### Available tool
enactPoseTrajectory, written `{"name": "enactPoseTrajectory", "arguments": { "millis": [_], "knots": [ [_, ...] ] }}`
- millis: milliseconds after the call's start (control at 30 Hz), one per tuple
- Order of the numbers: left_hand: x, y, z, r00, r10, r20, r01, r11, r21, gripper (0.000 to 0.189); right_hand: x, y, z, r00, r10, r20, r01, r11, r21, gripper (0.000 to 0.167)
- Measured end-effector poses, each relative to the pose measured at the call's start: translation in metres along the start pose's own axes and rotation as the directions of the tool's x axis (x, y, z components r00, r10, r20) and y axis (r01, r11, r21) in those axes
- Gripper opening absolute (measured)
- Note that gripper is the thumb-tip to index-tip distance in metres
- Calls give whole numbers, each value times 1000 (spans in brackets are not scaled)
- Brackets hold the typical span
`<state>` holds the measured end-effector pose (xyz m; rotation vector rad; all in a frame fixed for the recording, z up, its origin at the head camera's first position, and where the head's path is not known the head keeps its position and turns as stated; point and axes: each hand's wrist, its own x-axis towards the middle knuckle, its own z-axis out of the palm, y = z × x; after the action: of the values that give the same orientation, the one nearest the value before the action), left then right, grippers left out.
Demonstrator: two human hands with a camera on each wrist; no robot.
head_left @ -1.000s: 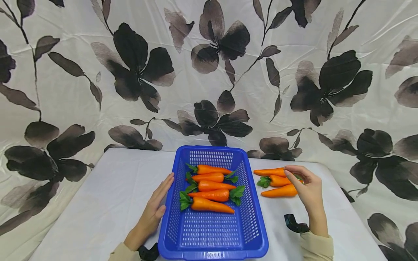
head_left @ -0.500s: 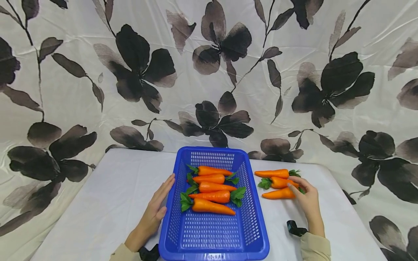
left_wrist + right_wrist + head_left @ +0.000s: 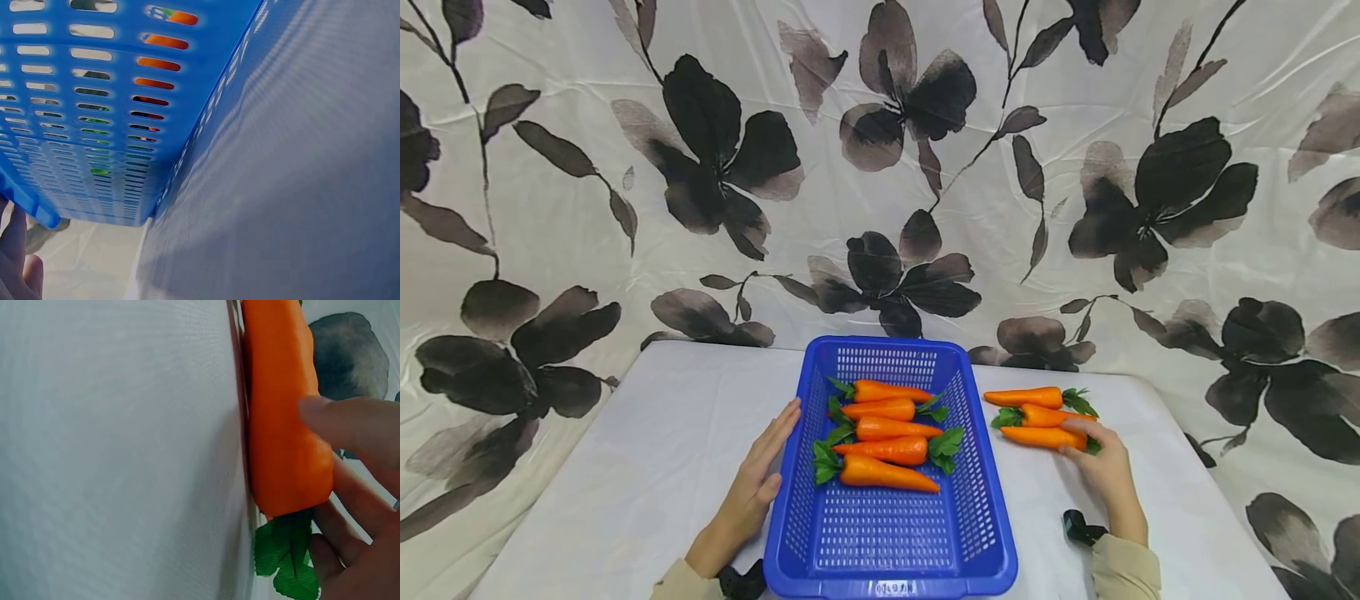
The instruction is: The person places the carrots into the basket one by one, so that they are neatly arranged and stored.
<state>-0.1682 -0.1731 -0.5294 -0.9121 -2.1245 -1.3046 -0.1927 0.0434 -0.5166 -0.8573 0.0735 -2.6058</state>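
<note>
My left hand lies with straight fingers along the left side of a blue plastic basket; its fingertips touch the rim. In the left wrist view, part of that hand shows beside the basket wall. On the right, my right hand holds the leafy end of the nearest of three carrots, this carrot lying on the table. Up close in the right wrist view, the thumb presses the orange carrot near its green leaves, with the other fingers behind it.
Several carrots with green tops lie in a row in the basket. A middle carrot and a far carrot lie beyond the held one. White cloth covers the table; a floral curtain hangs behind.
My right hand has come from the far carrot, past the middle one, to the nearest carrot, which has shifted slightly toward the middle one. The left hand and basket stay put.
</note>
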Motion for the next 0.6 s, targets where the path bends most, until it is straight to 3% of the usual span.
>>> {"name": "enactPoseTrajectory", "arguments": {
  "millis": [67, 200, 433, 600],
  "knots": [
    [0, 0, 0, 1000, -6, 2, 6, 1000, -1, 66, -1, 6, -11, 1000, -22, 23, 21, 999, 46, 108],
    [1, 1, 0, 1000, 0, 1, 0, 1000, -1, 65, -3, 3, -17, 1000, -4, 16, 3, 1000, 21, 114],
    [2, 1, 0, 1000, 10, 1, -10, 1000, 8, 66, -3, 3, -12, 999, 9, 44, -8, 1000, -17, 114],
    [0, 1, 1, 1000, 19, -1, -19, 1000, 7, 67, -5, 6, -15, 1000, -15, 14, 16, 1000, -16, 115]
  ]
}}
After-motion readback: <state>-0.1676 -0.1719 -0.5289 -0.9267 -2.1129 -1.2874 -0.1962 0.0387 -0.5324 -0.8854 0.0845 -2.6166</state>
